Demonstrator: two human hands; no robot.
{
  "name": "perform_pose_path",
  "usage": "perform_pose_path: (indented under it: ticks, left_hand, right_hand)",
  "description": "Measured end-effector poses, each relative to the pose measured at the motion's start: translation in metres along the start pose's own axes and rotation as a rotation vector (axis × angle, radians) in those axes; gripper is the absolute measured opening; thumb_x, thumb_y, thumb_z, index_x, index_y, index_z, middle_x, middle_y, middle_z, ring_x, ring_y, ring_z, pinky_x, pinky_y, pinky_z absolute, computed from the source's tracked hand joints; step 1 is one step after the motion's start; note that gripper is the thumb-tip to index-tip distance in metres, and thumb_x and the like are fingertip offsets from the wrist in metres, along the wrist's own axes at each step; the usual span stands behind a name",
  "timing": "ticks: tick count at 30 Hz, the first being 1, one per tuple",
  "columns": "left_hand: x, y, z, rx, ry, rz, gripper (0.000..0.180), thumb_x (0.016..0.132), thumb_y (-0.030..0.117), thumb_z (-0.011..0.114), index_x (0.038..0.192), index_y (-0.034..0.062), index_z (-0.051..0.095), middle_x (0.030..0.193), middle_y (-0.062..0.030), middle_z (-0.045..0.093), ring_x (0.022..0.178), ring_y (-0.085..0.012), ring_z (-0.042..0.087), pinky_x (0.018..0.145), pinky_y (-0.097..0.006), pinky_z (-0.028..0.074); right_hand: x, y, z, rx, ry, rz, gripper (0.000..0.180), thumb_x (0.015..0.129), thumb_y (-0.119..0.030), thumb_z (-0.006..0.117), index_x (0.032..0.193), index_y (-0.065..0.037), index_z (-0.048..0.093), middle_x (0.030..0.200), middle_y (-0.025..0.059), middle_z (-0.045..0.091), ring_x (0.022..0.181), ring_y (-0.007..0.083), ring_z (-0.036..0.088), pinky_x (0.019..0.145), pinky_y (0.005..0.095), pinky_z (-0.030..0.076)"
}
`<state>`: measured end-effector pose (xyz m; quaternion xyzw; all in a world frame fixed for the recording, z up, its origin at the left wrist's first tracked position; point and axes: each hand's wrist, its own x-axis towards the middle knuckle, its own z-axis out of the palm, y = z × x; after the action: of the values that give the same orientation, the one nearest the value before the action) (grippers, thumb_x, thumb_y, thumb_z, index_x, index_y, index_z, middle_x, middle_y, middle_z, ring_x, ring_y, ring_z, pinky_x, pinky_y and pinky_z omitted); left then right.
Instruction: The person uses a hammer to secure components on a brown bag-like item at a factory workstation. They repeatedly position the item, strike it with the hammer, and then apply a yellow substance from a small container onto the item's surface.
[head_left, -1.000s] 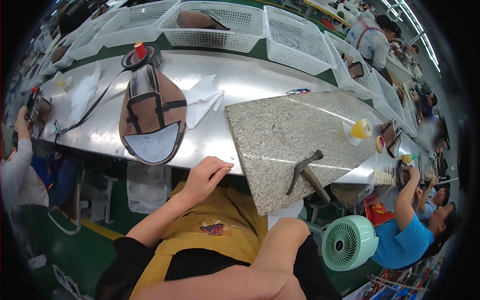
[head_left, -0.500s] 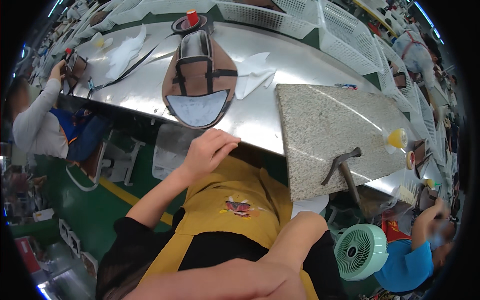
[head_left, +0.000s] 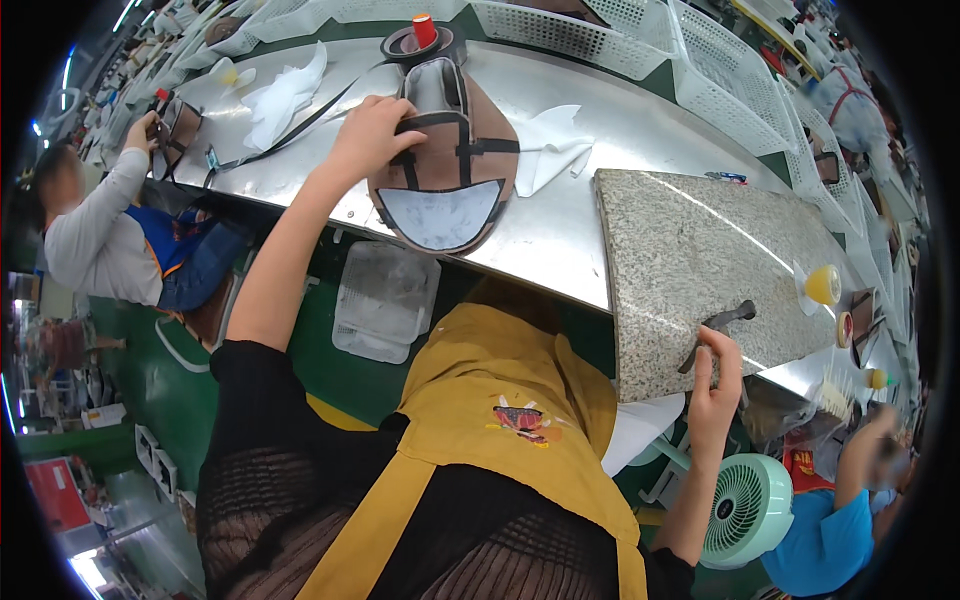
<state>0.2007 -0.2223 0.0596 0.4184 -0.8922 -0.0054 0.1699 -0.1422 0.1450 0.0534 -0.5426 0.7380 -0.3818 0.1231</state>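
Speckled grey stone makes up the slab (head_left: 680, 235) we take as our landmark, lying on a shiny metal table (head_left: 545, 245). Left of the slab, on the same table, we have a brown workpiece (head_left: 436, 155) with black-bound edges and a pale curved panel at its near end. Our left hand (head_left: 368, 138) lies over the workpiece's left side, fingers bent and thumb reaching across a dark edge; we cannot tell whether they pinch the material. Our right hand (head_left: 716, 385) is at the slab's near edge, beside the dark head of a hammer (head_left: 738, 313), its fingers curled at the handle, which they hide, so we cannot tell how firmly they close. Between workpiece and slab we see a white cloth (head_left: 555, 150). Near the slab's right edge stands a yellow container (head_left: 822, 285). White perforated baskets (head_left: 712, 98) line up beyond the slab, and a mint-green fan (head_left: 745, 510) stands on its near side, lower than the table.
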Motion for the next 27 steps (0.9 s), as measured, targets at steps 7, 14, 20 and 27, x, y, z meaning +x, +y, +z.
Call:
perform_pose_path:
  ticks: [7, 14, 20, 27]
  left_hand:
    - [0.003, 0.090, -0.085, -0.407, -0.016, 0.036, 0.022, 0.088, 0.023, 0.065, 0.092, 0.0029, 0.057, 0.079, 0.0000, 0.059, 0.073, -0.0073, 0.052, 0.063, -0.023, 0.044]
    - [0.047, 0.220, -0.020, -0.757, 0.004, 0.172, 0.030, 0.088, 0.028, 0.066, 0.097, 0.0016, 0.055, 0.078, -0.0071, 0.062, 0.066, -0.0119, 0.061, 0.057, -0.025, 0.048]
    - [0.058, 0.300, 0.045, -0.930, -0.552, 0.308, 0.033, 0.092, 0.029, 0.061, 0.112, 0.0024, 0.059, 0.102, -0.0077, 0.064, 0.085, -0.0154, 0.064, 0.075, -0.028, 0.053]
    - [0.065, 0.289, 0.027, -0.670, -0.597, 0.419, 0.030, 0.089, 0.022, 0.063, 0.114, 0.0044, 0.062, 0.103, -0.0078, 0.068, 0.093, -0.0195, 0.064, 0.084, -0.031, 0.050]
  right_hand:
    - [-0.015, 0.068, -0.008, -0.648, 0.136, -0.011, 0.035, 0.090, -0.019, 0.058, 0.123, -0.008, 0.054, 0.130, 0.0111, 0.052, 0.127, 0.0300, 0.043, 0.110, 0.0490, 0.023]
    - [0.001, 0.120, -0.016, -0.726, 0.219, -0.031, 0.035, 0.092, -0.020, 0.056, 0.126, -0.014, 0.053, 0.127, 0.0053, 0.054, 0.120, 0.0243, 0.050, 0.109, 0.0510, 0.025]
    - [0.022, 0.164, -0.039, -0.773, 0.346, 0.066, 0.036, 0.090, -0.026, 0.058, 0.126, -0.022, 0.055, 0.121, 0.0026, 0.056, 0.117, 0.0215, 0.051, 0.105, 0.0541, 0.029]
    - [0.012, 0.172, -0.040, -0.743, 0.401, 0.098, 0.039, 0.091, -0.027, 0.057, 0.130, -0.024, 0.054, 0.124, 0.0015, 0.055, 0.121, 0.0197, 0.048, 0.111, 0.0500, 0.021]
